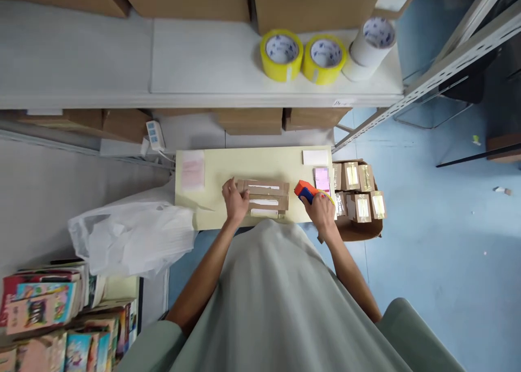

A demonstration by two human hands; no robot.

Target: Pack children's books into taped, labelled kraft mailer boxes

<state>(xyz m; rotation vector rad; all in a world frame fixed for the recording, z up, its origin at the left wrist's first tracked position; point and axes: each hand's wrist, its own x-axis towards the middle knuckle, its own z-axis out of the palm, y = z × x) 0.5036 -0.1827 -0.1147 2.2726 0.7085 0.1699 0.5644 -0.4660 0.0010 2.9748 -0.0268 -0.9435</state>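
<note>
Three small cardboard boxes [266, 189] lie side by side on a pale yellow table, each with a white strip along its top. My left hand [236, 199] grips the left end of these boxes, its thumb and fingers closed around the edge. To their right, my right hand [321, 213] is wrapped around a red and blue tape dispenser [308, 190], held just above the table and apart from the boxes. Yellow shows at the dispenser's right side, partly covered by my fingers. Just behind it lies a phone [321, 178] with a pink screen.
An open carton [360, 232] of small taped boxes stands right of the table [220, 163]. Yellow tape rolls [280, 70] and white rolls [360, 68] sit on the shelf above. A white plastic bag [134, 236] bulges at the left, near stacked books [44, 307].
</note>
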